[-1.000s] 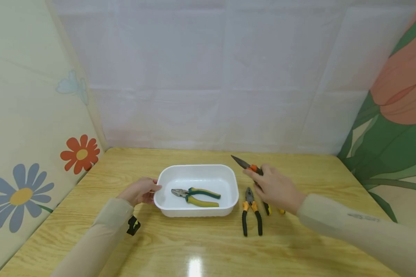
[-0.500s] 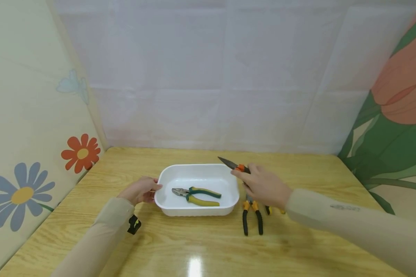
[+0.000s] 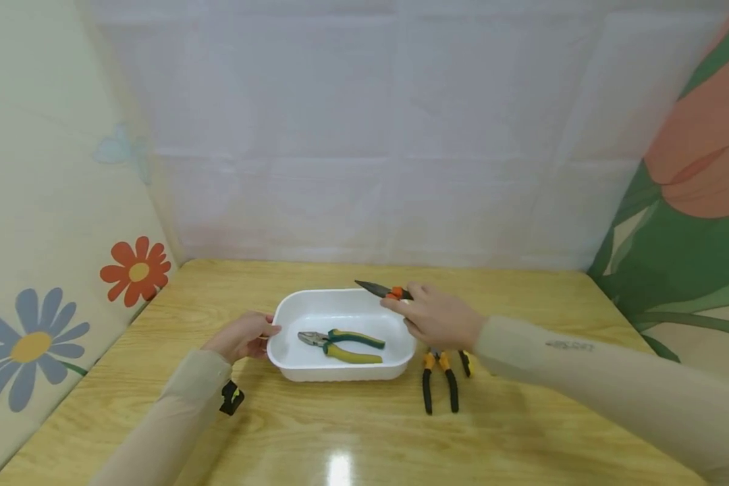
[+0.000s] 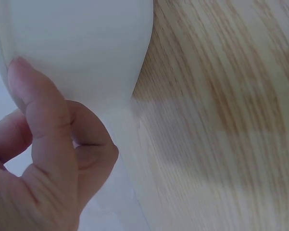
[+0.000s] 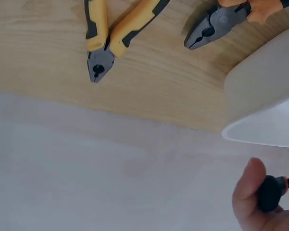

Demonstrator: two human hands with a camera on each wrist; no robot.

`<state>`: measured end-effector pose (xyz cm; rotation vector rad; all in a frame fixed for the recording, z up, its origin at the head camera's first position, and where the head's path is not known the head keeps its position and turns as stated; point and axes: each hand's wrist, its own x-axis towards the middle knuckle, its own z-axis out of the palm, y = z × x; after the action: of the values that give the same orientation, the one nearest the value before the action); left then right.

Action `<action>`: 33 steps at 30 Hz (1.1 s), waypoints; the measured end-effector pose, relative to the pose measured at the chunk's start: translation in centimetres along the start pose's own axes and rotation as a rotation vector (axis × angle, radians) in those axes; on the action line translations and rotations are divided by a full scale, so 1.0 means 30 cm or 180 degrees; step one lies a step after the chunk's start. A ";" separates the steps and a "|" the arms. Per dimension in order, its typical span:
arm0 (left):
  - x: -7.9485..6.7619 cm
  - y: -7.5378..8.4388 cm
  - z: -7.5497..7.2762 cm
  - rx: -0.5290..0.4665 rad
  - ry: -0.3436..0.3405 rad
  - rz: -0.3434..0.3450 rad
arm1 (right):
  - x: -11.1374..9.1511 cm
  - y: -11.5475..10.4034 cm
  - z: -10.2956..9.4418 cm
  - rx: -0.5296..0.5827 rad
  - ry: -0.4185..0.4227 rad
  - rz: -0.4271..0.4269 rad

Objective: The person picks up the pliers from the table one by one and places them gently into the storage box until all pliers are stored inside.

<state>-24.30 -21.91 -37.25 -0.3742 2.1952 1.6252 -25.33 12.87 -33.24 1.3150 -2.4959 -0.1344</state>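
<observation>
While my left hand (image 3: 243, 337) pinches the near-left end of the white tray (image 3: 346, 373), thumb over the rim and fingers curled outside, my right hand (image 3: 437, 320) has its fingers closed round the dark handles of the long-nosed pliers (image 3: 379, 290). These pliers lie roughly crosswise, their long axis running left to right, with the dark pointed nose aimed left and orange-red showing near my fingertips. From my right hand they reach leftward across the tray's far right rim; how high above it they hang I cannot tell. My right hand is at the tray's right end, my left at the opposite one, so the right is nearer to them.

Inside the tray, the green-and-yellow pliers (image 3: 354, 354) lie on the floor, nose left, handles spread to the right. Orange-and-black pliers (image 3: 428, 395) rest on the table (image 3: 316, 432) just beside the tray's right end; the yellow-and-black pliers (image 5: 100, 53) lie further right.
</observation>
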 end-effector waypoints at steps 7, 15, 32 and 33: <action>-0.007 0.001 -0.004 -0.0033 -0.0057 0.0048 | 0.047 0.000 -0.013 -0.0110 -0.0127 -0.0208; -0.009 -0.002 -0.013 -0.0055 -0.0020 0.0023 | 0.106 -0.004 0.010 -0.0398 -0.0182 -0.0432; -0.001 0.000 -0.006 -0.0061 -0.0021 -0.0004 | 0.171 0.005 0.005 -0.0559 -0.0259 -0.0863; -0.001 0.000 -0.005 -0.0064 -0.0022 -0.0010 | 0.174 0.004 0.005 -0.0556 -0.0265 -0.0880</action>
<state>-24.28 -22.07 -37.20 -0.3770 2.1737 1.6455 -28.22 8.67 -32.14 1.5990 -2.2929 -0.4674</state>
